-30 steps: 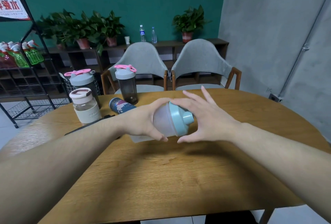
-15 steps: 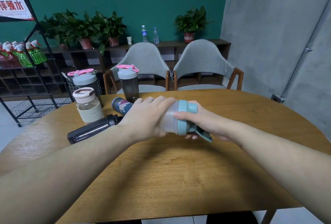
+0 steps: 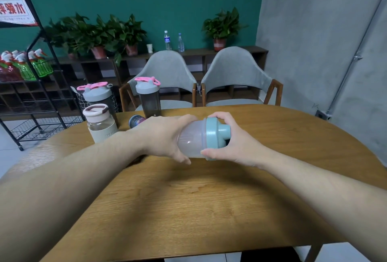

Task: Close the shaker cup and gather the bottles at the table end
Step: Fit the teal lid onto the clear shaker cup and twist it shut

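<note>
So my left hand (image 3: pixel 165 136) grips the cup (image 3: pixel 189 143) sideways while my right fingers (image 3: pixel 217 115), re-wrapped since a moment ago, pinch the lid (image 3: pixel 213 137), so it's probably nearly screwed shut.

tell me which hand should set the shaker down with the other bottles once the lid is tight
Left, probably. The left hand already wraps the shaker cup body, and the bottles stand on that side. The right hand only grips the teal lid.
</note>
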A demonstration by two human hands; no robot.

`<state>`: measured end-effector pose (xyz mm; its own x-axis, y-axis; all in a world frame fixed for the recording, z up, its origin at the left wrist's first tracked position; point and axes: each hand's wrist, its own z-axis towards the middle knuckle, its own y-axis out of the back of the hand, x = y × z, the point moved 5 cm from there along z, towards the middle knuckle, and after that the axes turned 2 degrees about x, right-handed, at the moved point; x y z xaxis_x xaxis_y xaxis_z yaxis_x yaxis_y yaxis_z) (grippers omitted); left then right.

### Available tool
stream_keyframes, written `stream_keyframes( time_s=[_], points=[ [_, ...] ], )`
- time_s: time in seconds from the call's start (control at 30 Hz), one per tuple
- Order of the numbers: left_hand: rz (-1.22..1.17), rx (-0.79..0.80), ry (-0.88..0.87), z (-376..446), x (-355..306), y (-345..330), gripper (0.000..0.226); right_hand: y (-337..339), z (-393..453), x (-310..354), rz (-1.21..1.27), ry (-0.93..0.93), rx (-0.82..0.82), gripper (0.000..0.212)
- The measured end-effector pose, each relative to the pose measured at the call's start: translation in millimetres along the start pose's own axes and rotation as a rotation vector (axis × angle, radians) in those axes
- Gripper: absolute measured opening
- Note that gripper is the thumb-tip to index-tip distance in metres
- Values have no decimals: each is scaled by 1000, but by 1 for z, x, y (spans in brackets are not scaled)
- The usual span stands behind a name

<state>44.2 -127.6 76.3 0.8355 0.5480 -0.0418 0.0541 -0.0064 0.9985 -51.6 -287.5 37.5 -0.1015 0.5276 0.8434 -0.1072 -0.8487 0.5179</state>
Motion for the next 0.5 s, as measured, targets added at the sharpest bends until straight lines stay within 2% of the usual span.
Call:
stream_keyframes(
  time_s=[0.13, 0.2, 0.23, 0.3, 0.37, 0.5],
  points=[
    [264, -308, -75, -1, -6, -3, 100, -2, 2, -4, 234, -143, -4, 65],
    [385, -469, -122, -3, -13, -4, 97, -5, 2, -10, 383, -251, 17, 66],
    [409, -496, -126, -3, -15, -5, 97, -5, 1, -12, 428, -279, 22, 69],
    [392, -449, -124, -1, -17, -7, 103, -5, -1, -14, 460, -270, 9, 68],
    [278, -382, -124, -1, -17, -1, 112, -1, -2, -11, 424, -193, -41, 62],
    [139, -153, -92, 5, -14, 11, 122, 11, -7, -1, 85, 49, -87, 82]
  ],
)
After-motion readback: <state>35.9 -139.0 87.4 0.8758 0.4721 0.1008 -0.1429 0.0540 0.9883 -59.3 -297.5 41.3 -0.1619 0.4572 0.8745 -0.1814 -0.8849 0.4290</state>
